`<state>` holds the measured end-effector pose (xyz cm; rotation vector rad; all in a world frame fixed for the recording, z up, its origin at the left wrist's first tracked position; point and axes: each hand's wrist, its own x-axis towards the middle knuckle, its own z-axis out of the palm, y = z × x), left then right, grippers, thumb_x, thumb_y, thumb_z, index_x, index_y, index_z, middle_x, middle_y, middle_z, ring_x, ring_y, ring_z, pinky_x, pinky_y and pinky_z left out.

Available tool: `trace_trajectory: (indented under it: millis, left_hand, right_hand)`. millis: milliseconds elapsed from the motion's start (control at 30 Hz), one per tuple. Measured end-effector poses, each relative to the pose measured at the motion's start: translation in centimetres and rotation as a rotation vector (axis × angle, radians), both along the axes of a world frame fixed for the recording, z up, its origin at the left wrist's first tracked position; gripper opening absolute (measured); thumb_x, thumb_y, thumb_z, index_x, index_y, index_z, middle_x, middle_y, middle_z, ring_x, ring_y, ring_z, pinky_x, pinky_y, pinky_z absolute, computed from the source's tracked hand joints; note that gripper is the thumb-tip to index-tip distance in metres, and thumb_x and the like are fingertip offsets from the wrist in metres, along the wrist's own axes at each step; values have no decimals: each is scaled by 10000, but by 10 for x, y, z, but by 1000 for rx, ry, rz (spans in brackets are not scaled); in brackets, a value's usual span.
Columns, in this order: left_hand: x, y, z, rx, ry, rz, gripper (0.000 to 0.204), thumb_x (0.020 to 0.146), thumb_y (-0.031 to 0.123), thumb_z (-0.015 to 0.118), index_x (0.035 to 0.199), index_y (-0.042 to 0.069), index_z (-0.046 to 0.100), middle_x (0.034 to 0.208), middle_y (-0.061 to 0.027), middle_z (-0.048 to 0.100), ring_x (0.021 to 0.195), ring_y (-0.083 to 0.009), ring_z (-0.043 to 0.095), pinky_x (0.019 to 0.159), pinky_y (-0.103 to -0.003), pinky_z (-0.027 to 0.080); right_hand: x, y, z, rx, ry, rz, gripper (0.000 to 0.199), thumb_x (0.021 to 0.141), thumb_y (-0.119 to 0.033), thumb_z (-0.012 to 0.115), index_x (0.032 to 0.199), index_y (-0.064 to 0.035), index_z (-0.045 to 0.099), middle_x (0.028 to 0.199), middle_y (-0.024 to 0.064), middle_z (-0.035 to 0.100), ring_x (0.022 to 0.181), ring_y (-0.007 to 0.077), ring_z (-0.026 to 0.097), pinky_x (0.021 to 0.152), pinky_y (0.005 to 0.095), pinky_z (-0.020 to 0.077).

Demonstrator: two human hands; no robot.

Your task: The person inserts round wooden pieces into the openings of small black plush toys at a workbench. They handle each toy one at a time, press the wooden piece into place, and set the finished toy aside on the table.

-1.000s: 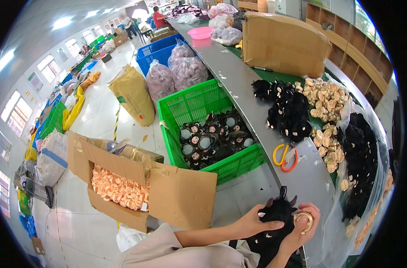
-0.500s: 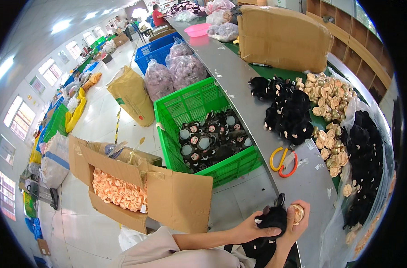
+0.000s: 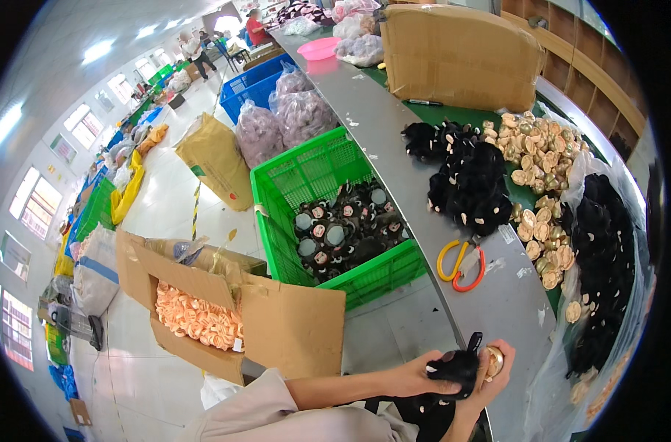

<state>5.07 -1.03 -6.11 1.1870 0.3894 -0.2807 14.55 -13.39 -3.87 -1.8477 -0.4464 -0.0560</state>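
Observation:
Low over the near edge of the table, my left hand (image 3: 418,377) is closed round a small black plush piece (image 3: 457,370), with a dark strap-like part sticking up from it. My right hand (image 3: 500,372) presses against the plush from the right. Its fingers also grip a round beige face piece (image 3: 494,362) with a gold rim, held beside the plush. More black plush (image 3: 424,416) lies below my hands on my lap, partly hidden by my forearms. Scissors (image 3: 461,267) with yellow and red handles rest on the grey table (image 3: 490,309) beyond my hands.
Black plush pieces (image 3: 468,184) and beige-gold face pieces (image 3: 542,151) are heaped on the table, beside a plastic bag of black plush (image 3: 601,272). Left of the table stand a green crate (image 3: 350,289) of plush heads and an open carton (image 3: 295,324) of peach parts. A cardboard box (image 3: 461,59) stands farther back.
The black plush has turned a little in my hands, its strap-like part now leaning farther right. My right hand still holds the face piece beside it. The whole view has shifted slightly.

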Motion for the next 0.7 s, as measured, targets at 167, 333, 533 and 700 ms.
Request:
trace_trajectory:
  millis: [167,333,533,700]
  left_hand:
    - [5,-4,8,-74,73,-7,1102,719,461,905,1441,-116,305,1246,-205,570,1076,-197,612,927,-292,494]
    - [12,-10,25,-85,164,66,1051,717,475,900,1415,-94,358,1249,-179,565,1124,-209,590,952,-307,484]
    - [21,-14,17,13,67,265,874,756,493,867,1273,-96,481,1072,-115,632,934,-131,617,789,-258,511]
    - [29,-10,39,-122,191,263,1003,731,329,924,1384,-147,331,1272,-217,549,1164,-226,592,982,-324,490]
  right_hand:
    - [2,-5,-11,-31,-6,-43,151,983,-169,599,1019,-30,549,848,50,516,740,155,487,691,275,421]
    - [3,-4,-17,-54,-5,-95,143,992,-170,584,1032,-36,554,829,53,534,714,152,506,664,269,428]
    - [-9,-36,-17,229,17,-200,329,1015,-342,544,1027,-13,543,824,81,549,710,143,519,660,264,421]
    - [-18,-32,-2,120,83,-38,448,1013,-426,509,1041,18,560,873,75,586,804,145,541,743,269,436]
